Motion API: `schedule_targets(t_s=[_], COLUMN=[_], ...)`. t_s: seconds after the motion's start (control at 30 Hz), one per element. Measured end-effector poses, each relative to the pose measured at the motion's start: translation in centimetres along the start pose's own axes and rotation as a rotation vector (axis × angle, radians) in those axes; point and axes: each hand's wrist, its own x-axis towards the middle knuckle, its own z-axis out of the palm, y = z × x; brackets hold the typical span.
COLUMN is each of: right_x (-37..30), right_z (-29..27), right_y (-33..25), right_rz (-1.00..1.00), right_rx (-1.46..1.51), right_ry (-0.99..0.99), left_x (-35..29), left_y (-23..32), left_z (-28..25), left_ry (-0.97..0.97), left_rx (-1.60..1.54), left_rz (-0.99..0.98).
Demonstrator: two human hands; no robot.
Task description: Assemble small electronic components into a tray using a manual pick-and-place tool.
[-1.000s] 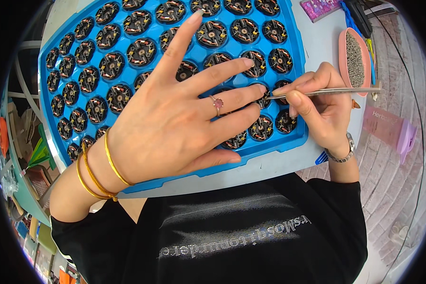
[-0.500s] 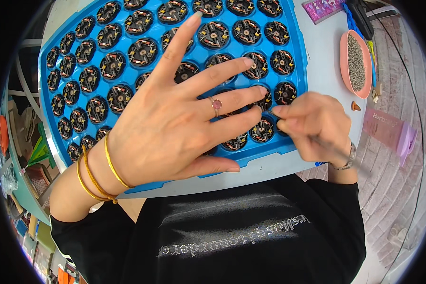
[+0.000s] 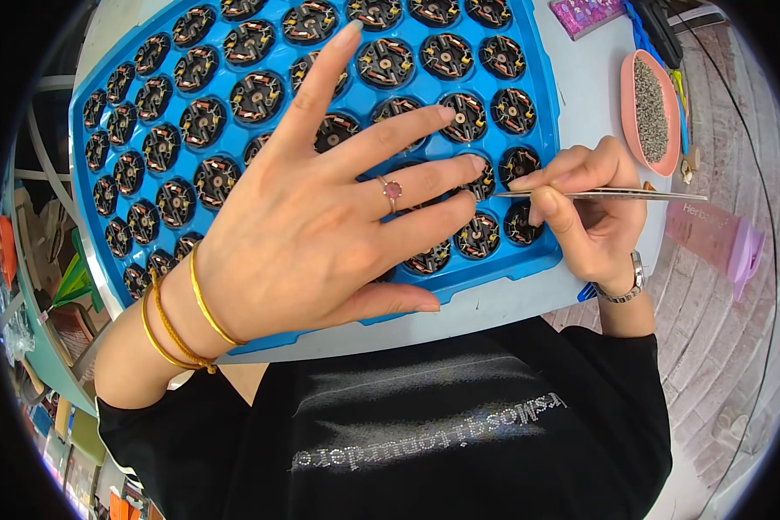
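Note:
A blue plastic tray (image 3: 529, 260) holds rows of round black parts with copper-coloured and yellow components, such as one black part (image 3: 386, 62) near the top. My left hand (image 3: 338, 208) lies spread over the tray, fingers apart and holding nothing, covering several parts. In my right hand (image 3: 594, 204), thumb and fingers pinch metal tweezers (image 3: 659, 194), held nearly level. Their tip points left, close to my left ring and little fingertips and a black part (image 3: 481, 182) partly covered by them. Whether the tip grips anything is too small to make out.
A pink dish (image 3: 630, 113) of small greyish pieces stands right of the tray on the white table (image 3: 581, 104). Behind it are a purple patterned case (image 3: 583, 16) and a black-handled tool (image 3: 659, 35). A lilac translucent bottle (image 3: 719, 234) and a dark cable lie farther right.
My right hand has turned, bringing the tweezers from a blurred downward slant to nearly level, tip beside my left fingers. My left hand stays spread; the view has shifted slightly.

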Motion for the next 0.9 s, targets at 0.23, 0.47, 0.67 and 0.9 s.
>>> schedule_targets(t_s=[0.23, 0.47, 0.67, 0.9], right_x=[-0.06, 0.04, 0.32, -0.16], right_z=[-0.20, -0.15, -0.34, -0.29], right_y=[0.44, 0.16, -0.04, -0.41], right_rz=[-0.138, -0.008, -0.004, 0.006], right_rx=[-0.222, -0.069, -0.153, -0.168], right_ry=[-0.110, -0.022, -0.104, -0.075], left_x=[-0.25, -0.16, -0.17, -0.17], left_y=[0.08, -0.10, -0.08, -0.03], left_z=[-0.11, -0.19, -0.30, -0.40], left_ry=[-0.005, -0.012, -0.016, -0.015], left_rx=[-0.006, -0.013, -0.003, 0.023], left_rz=[0.001, 0.003, 0.004, 0.037])
